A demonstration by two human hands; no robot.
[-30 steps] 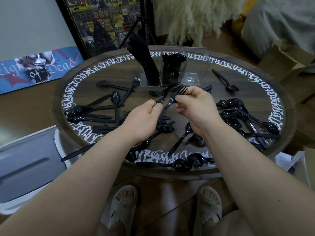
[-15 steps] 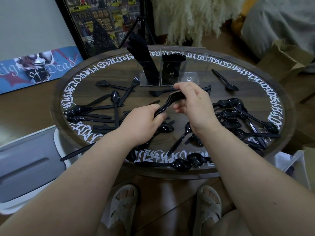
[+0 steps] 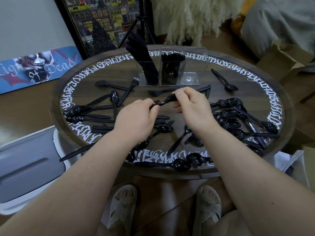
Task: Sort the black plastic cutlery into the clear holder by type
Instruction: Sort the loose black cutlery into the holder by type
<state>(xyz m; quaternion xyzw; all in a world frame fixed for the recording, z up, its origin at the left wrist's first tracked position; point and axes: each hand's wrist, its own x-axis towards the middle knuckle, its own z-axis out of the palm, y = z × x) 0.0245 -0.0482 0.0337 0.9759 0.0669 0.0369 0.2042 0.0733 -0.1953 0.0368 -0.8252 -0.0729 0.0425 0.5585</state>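
Observation:
Over the middle of the round table (image 3: 71,92), my left hand (image 3: 136,120) and my right hand (image 3: 192,109) hold black plastic forks (image 3: 166,101) between them, the left at the handle end, the right pinching the head end. The clear holder (image 3: 194,65) stands at the back with three compartments: knives (image 3: 144,57) in the left one, forks (image 3: 172,65) in the middle one, the right one bare. Loose black forks (image 3: 163,91), knives and spoons lie scattered over the tabletop.
A heap of spoons (image 3: 238,120) lies at the right, more spoons (image 3: 184,164) at the near edge, and one spoon (image 3: 225,80) at the back right. A white-grey bin (image 3: 25,164) stands at the left, cardboard boxes (image 3: 283,58) at the right. My sandalled feet show below the table.
The forks were upright with tines pointing away; my right hand has closed over the tine end and both hands have lowered them flatter, a little nearer to me.

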